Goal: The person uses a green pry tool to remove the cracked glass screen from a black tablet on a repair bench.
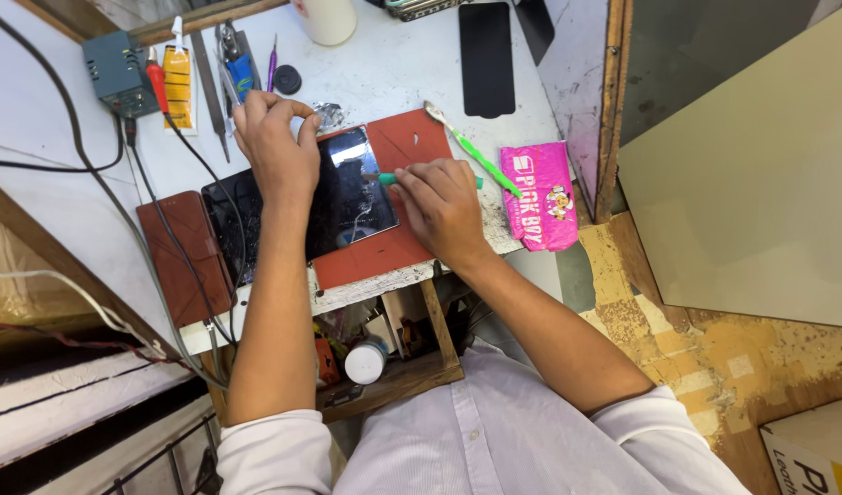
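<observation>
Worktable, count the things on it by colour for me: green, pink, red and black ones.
Green: 2, the toothbrush and the tool handle in the right hand
Pink: 1, the packet
Red: 1, the mat
Black: 3, the tablet, the glass panel, the round cap
Total: 7

A pink packet (540, 194), green toothbrush (471, 150) and brown case (184, 258) lie on the bench.
</observation>
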